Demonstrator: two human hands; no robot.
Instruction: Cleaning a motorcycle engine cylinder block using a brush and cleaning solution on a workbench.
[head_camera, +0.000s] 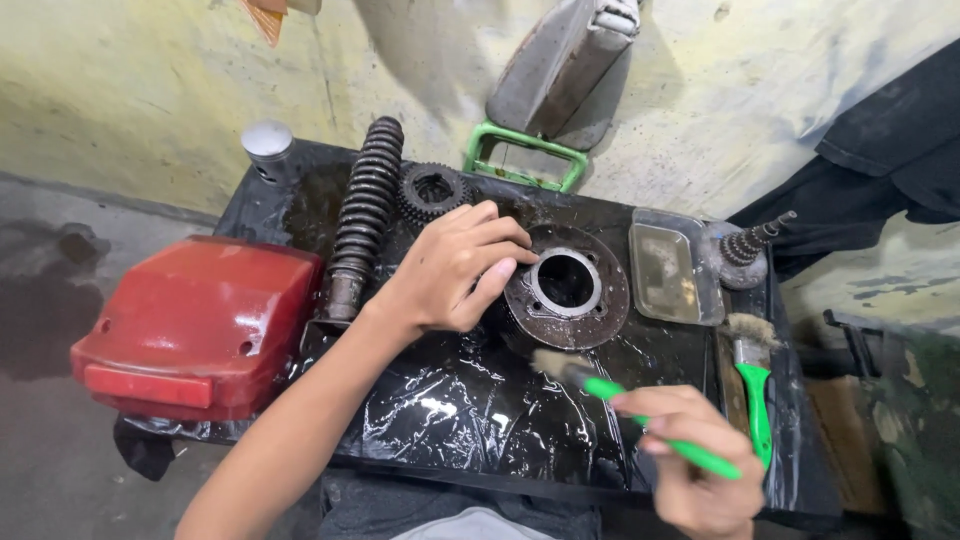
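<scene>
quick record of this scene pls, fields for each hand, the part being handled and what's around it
left hand: rests on rim of the round rusty metal cylinder part
right hand: grips green-handled paintbrush, bristles near the part
surface: black plastic-covered tray
nearby: black coil spring; dark toothed gear; second green-handled brush; red plastic cover; small rectangular metal tin

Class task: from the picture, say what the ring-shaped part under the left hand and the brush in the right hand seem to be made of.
Ring part: likely cast metal, dull grey-brown, rust-stained, bolt holes. Brush: glossy green handle, probably plastic; pale, frayed bristles, fibre unclear.
</scene>
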